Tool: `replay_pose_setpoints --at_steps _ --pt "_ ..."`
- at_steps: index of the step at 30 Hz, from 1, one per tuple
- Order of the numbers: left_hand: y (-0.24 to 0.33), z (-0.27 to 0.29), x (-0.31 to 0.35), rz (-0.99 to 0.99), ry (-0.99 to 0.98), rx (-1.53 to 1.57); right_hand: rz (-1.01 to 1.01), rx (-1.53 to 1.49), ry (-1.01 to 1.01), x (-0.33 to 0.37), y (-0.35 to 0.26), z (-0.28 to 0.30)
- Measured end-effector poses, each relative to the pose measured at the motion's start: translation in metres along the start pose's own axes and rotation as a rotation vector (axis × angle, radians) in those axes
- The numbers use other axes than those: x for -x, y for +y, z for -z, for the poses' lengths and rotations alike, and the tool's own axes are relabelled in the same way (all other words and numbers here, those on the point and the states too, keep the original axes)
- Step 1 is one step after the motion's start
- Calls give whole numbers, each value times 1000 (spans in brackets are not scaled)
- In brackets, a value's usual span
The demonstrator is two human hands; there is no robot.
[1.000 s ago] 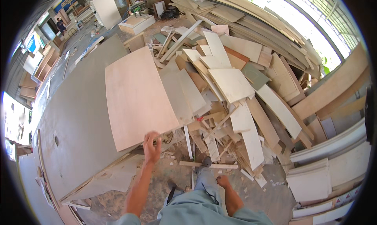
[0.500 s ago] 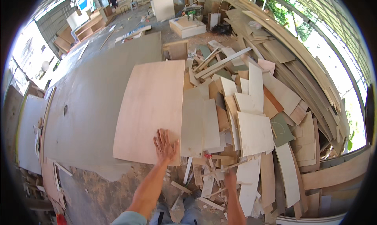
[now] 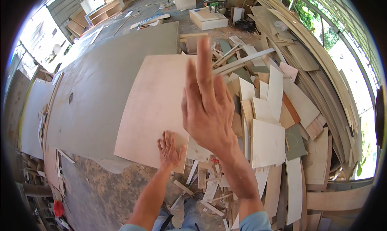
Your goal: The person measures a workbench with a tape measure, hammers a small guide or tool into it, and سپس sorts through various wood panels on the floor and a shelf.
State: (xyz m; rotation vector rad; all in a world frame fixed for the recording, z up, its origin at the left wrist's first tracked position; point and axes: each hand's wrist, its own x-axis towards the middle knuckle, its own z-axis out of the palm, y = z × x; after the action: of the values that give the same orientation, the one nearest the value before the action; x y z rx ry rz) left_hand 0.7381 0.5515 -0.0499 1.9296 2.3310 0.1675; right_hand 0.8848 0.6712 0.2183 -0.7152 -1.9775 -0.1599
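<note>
A pale pinkish plywood sheet (image 3: 151, 98) lies on top of a large grey panel (image 3: 92, 94). My left hand (image 3: 170, 150) rests on the sheet near its lower right corner, palm down with fingers spread. Close to the camera, my right hand (image 3: 209, 106) is raised over the sheet's right edge, back of the hand showing. Its fingers point up and away, a little apart, and nothing shows in them. Part of the sheet's right edge is hidden behind it.
To the right spreads a heap of board offcuts (image 3: 268, 142), with long stacked planks (image 3: 314, 69) beyond. A low pale box (image 3: 209, 19) stands farther back. Scraps of wood (image 3: 211, 209) litter the floor by my feet. A red object (image 3: 59, 208) lies at lower left.
My right hand has risen from low over the offcuts, up and to the left, in front of the sheet. My left hand stays on the sheet. The whole view has shifted slightly.
</note>
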Motion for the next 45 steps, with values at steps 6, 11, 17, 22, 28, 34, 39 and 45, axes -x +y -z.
replay_pose_setpoints --at_steps 6,11,17,22,28,34,39,45 --pt "-1 5 2 -16 49 50 -465 -90 -206 195 56 -74" --pt "0 5 0 -36 20 37 -1179 376 -385 409 95 -37" --pt "-1 2 -2 15 -38 -45 -1666 782 244 525 120 13" --pt "7 0 -5 -8 24 -67 -1976 -370 1046 547 151 7" --pt "8 -1 -4 -41 68 -35 -2082 -598 1228 540 155 5" --pt "4 -2 0 -49 92 -51 -1672 -737 1646 496 174 120" --pt "12 -2 -4 -64 102 -29 -1610 -682 1572 482 203 234" --pt "9 -5 -4 -57 85 -42 -1608 -606 1576 487 176 244"
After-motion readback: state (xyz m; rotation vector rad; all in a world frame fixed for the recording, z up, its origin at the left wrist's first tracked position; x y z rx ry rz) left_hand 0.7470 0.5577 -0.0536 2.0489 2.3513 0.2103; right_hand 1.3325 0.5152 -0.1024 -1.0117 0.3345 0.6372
